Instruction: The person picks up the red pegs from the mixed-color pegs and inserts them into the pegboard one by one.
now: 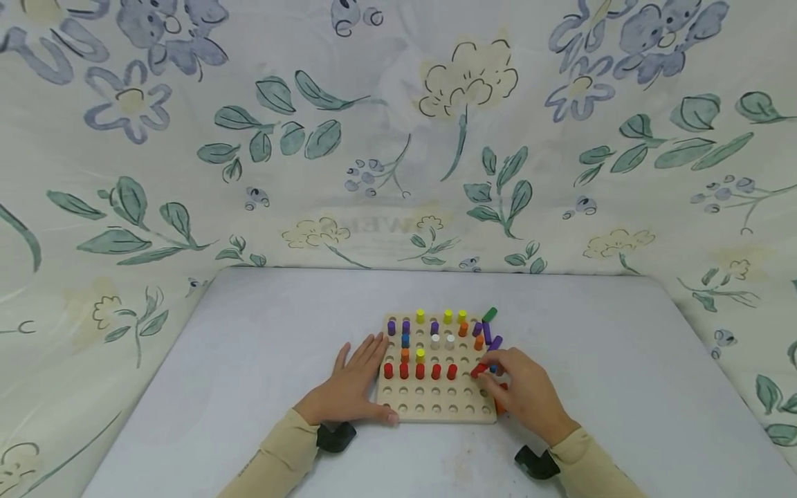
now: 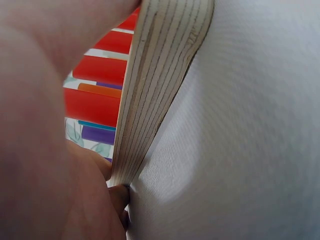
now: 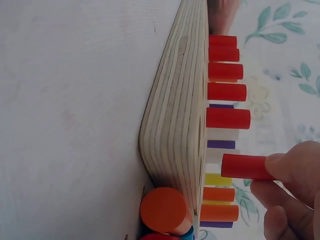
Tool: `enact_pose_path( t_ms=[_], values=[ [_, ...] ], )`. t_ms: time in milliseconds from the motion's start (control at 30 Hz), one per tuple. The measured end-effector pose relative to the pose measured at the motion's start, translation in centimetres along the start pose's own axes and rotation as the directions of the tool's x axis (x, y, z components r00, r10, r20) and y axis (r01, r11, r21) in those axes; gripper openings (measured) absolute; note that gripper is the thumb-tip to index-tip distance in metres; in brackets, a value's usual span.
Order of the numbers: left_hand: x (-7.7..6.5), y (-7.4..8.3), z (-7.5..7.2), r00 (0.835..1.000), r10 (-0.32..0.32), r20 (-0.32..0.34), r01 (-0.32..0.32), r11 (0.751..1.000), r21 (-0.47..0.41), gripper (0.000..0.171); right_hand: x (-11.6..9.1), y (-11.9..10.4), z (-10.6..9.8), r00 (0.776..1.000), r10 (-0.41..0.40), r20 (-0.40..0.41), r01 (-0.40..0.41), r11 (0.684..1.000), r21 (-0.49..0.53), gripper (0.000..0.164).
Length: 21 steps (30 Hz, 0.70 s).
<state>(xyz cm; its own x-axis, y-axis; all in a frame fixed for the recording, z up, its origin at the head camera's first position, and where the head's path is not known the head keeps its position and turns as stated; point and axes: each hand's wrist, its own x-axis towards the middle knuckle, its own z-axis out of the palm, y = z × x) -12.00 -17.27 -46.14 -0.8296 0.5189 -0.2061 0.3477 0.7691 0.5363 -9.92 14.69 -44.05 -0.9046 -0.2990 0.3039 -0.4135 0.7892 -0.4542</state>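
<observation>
A wooden pegboard (image 1: 436, 416) with rows of round holes lies on the white table. My right hand (image 1: 526, 387) pinches a red peg (image 3: 245, 166) between thumb and fingers, over the board's right side. Along one row stand several red pegs (image 1: 420, 372), left of the held one. My left hand (image 1: 349, 387) lies spread against the board's left edge, its thumb at the near corner and its fingertips farther up. In the left wrist view, the fingers touch the layered side of the board (image 2: 155, 75).
Yellow pegs (image 1: 447, 317), white pegs (image 1: 435, 342), purple, orange and blue pegs stand in the farther rows. Loose pegs lie along the board's right side, including a green peg (image 1: 490, 315) and an orange peg (image 3: 165, 210). A floral cloth (image 1: 398, 138) hangs behind the table.
</observation>
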Motion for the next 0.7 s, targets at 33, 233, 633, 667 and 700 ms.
enact_pose_path(
  t_ms=[33,233,633,667,700],
  values=[
    [0.0,-0.02,-0.01,1.0,0.002,0.0,-0.002,1.0,-0.003,0.13,0.04,0.01,0.05,1.0,-0.006,0.0,0.006,1.0,0.002,0.024],
    [0.02,-0.17,0.06,1.0,0.004,0.0,-0.004,1.0,-0.006,0.13,0.28,-0.25,0.11,1.0,-0.002,0.026,0.002,1.0,0.006,0.023],
    [-0.1,0.04,-0.09,1.0,-0.006,0.005,0.006,1.0,-0.011,0.129,0.61,-0.44,0.46,0.994,0.046,0.096,-0.046,0.999,-0.002,0.021],
    [-0.1,0.05,-0.09,1.0,-0.007,0.006,0.007,1.0,-0.008,0.129,0.62,-0.45,0.48,0.994,0.049,0.1,-0.049,0.999,-0.003,0.021],
    [-0.09,0.04,-0.09,1.0,-0.008,0.007,0.008,1.0,-0.006,0.129,0.64,-0.47,0.49,0.993,0.051,0.104,-0.051,0.999,-0.002,0.021]
  ],
)
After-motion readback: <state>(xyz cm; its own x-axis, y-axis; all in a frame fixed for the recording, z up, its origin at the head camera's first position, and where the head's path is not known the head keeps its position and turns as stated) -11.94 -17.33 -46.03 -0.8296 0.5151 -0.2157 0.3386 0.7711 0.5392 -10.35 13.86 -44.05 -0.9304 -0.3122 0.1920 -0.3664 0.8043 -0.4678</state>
